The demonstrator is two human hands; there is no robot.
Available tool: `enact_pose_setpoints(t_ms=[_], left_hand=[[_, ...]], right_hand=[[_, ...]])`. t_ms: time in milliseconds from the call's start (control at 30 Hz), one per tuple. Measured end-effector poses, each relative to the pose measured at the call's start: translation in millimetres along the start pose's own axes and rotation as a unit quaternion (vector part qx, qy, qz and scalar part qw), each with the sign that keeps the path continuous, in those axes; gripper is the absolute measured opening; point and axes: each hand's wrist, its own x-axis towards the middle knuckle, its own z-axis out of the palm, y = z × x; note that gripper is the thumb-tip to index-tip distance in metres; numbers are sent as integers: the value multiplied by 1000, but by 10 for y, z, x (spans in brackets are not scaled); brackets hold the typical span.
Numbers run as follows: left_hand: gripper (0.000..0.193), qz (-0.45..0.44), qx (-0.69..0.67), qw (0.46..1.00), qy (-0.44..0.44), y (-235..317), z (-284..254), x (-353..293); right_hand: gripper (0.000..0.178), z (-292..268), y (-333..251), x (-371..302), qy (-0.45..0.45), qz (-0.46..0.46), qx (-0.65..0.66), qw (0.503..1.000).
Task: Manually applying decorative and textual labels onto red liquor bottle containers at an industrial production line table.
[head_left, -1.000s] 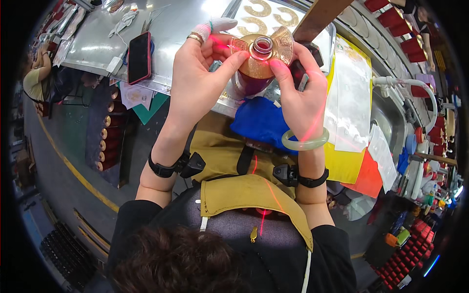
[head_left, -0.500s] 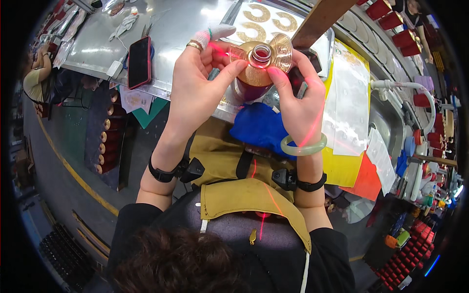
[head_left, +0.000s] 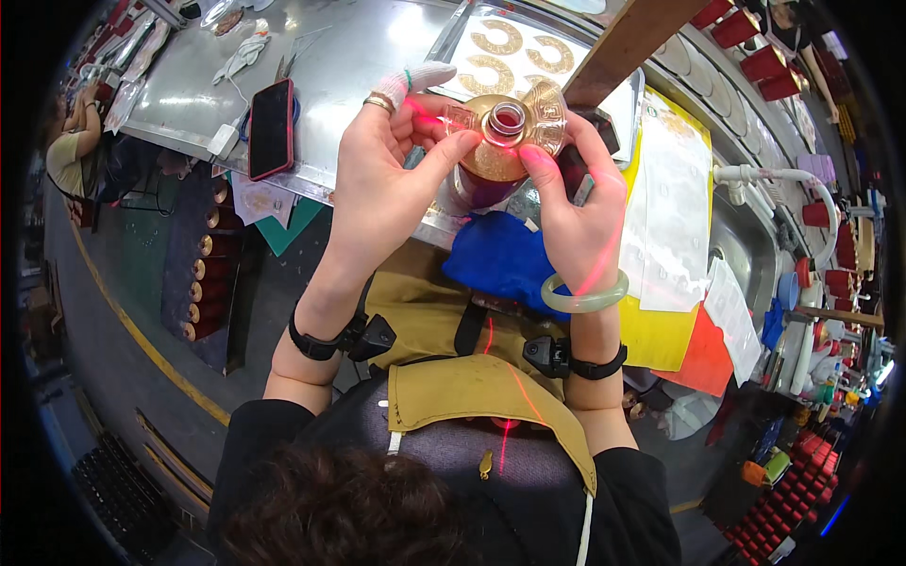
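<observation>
Upright in front of me stands a dark red bottle [head_left: 483,191] with a gold shoulder and an uncapped, ringed neck [head_left: 506,119]. A gold, embossed C-shaped label [head_left: 545,111] curves around the far side of the neck. My left hand [head_left: 377,184] pinches the label's left end, its thumb on the gold shoulder. One of its fingers wears a white finger cover [head_left: 425,75]. At the other end, my right hand [head_left: 578,203] has the label between thumb and fingers. How far the label touches the shoulder cannot be made out. Red laser light crosses both hands.
Behind the bottle lies a white sheet with gold C-shaped labels [head_left: 495,38], beside a wooden post [head_left: 628,52]. A phone [head_left: 271,129] sits at the table edge on the left. A blue cloth [head_left: 500,253] is near my lap; plastic sheets [head_left: 665,226] and a sink [head_left: 741,236] are right.
The label's right part, raised before, now looks lower and closer to the bottle's shoulder. Both hands keep their pinch, with only slight shifts.
</observation>
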Motion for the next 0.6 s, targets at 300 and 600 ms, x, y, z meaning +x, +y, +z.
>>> enact_pose_setpoints(t_ms=[300, 600], left_hand=[[54, 2, 12, 1000, 8, -16, -5, 8], [53, -27, 25, 999, 0, 26, -44, 18]], right_hand=[[37, -8, -71, 21, -12, 15, -22, 1000], [46, 5, 19, 65, -25, -30, -76, 996]])
